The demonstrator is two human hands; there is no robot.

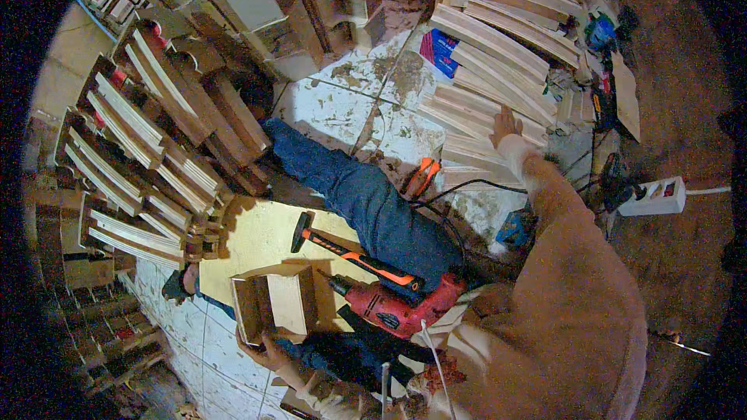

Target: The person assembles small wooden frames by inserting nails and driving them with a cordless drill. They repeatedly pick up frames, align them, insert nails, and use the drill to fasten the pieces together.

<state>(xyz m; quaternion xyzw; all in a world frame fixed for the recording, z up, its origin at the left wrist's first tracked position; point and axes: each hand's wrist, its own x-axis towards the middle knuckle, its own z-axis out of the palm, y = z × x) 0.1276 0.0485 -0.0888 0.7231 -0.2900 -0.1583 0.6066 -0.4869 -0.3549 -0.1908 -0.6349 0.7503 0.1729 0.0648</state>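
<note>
"Your left hand (267,352) curls round the lower edge of a wooden box (286,303), left of lower centre; its walls look joined."

"Your right hand (507,126), fingers parted, reaches pale strips (498,43), upper right; whether it grips one, I can't tell. Those lie unassembled; built-looking pieces (117,167) stack upper left."

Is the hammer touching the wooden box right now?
Apart. The head view shows a bare strip of the yellow board between the hammer and the wooden box.
</note>
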